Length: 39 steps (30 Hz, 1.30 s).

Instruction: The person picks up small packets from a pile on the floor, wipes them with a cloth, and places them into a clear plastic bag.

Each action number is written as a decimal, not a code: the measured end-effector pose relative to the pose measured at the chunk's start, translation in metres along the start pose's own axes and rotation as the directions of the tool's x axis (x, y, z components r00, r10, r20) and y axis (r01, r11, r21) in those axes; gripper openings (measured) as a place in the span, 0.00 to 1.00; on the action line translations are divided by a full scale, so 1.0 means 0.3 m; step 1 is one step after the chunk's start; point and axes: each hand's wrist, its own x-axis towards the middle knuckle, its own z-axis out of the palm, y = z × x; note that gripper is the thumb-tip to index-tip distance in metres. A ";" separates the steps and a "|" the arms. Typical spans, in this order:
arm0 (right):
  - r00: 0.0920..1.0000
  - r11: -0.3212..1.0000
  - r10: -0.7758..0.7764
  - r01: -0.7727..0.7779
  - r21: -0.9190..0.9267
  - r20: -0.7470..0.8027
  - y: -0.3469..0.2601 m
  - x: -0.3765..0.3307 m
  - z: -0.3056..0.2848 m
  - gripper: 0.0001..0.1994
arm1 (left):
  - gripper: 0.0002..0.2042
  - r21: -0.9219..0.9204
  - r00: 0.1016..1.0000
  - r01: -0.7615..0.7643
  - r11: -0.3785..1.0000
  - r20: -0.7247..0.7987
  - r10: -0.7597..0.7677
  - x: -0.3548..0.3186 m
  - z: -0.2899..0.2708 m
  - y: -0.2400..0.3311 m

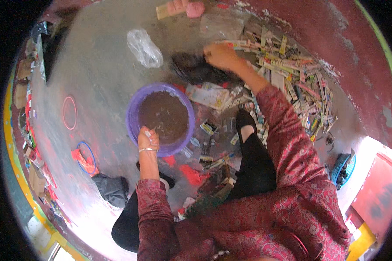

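Note:
A round purple basin [188,135] with dark brown contents stands on the floor before me. My left hand [149,138] is closed at its near rim; something small and pale may show between the fingers, too small to name. Farther right, my right hand [220,55] is stretched out above a black bag or cloth [191,68]. Its fingers are curled and slightly blurred, and what they hold, if anything, cannot be made out. Beside that hand spreads a heap of paper and plastic strips [287,69].
A clear plastic bag [144,48] lies beyond the basin. Pink pieces [195,9] lie at the far edge. On the left are a pink ring [69,113], a blue ring [92,161] and a black bag [111,189]. A blue basket [343,169] stands at right.

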 end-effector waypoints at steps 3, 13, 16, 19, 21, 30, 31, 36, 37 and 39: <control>0.952 0.992 -0.122 0.125 -0.008 -0.281 -0.025 0.176 -0.071 0.13 | 0.11 -0.048 1.000 0.012 0.999 0.018 -0.011 0.007 -0.021 -0.017; 0.960 0.691 -0.241 0.271 0.670 -0.139 0.137 0.322 -0.150 0.28 | 0.13 -0.097 0.993 0.085 0.992 0.087 -0.077 0.029 -0.074 -0.026; 0.990 0.994 -0.060 0.048 -0.096 -0.128 0.381 0.174 -0.044 0.18 | 0.14 -0.102 0.995 0.063 0.993 0.078 -0.055 0.011 -0.052 -0.023; 0.953 0.851 0.304 -0.274 -0.448 -0.004 0.335 -0.097 0.022 0.17 | 0.14 -0.097 0.998 0.021 0.995 0.055 -0.016 -0.009 -0.047 -0.022; 0.936 0.863 0.252 -0.104 -0.494 0.244 0.361 -0.182 0.076 0.19 | 0.15 -0.100 0.994 0.020 0.995 0.110 -0.009 -0.008 -0.016 -0.024; 0.916 0.916 0.396 -0.390 -0.091 0.060 0.446 -0.143 -0.040 0.17 | 0.14 -0.066 0.999 -0.043 0.997 0.030 0.045 -0.047 0.010 -0.019; 0.892 0.846 0.451 -0.427 0.319 -0.002 0.376 -0.151 -0.097 0.17 | 0.14 -0.069 0.998 -0.051 0.996 0.030 0.053 -0.045 0.011 -0.018; 0.923 0.554 0.382 -0.197 0.809 -0.037 0.119 0.066 -0.276 0.20 | 0.14 -0.113 0.998 -0.010 0.994 0.053 0.016 -0.028 0.002 -0.029; 0.918 0.495 0.396 -0.177 0.850 -0.039 0.087 0.086 -0.304 0.23 | 0.14 -0.119 0.997 0.019 0.993 0.076 -0.010 -0.020 0.011 -0.035; 0.870 0.453 0.493 -0.241 0.858 -0.016 0.102 0.139 -0.285 0.26 | 0.14 -0.106 0.995 0.056 0.993 0.083 -0.047 -0.038 0.017 -0.032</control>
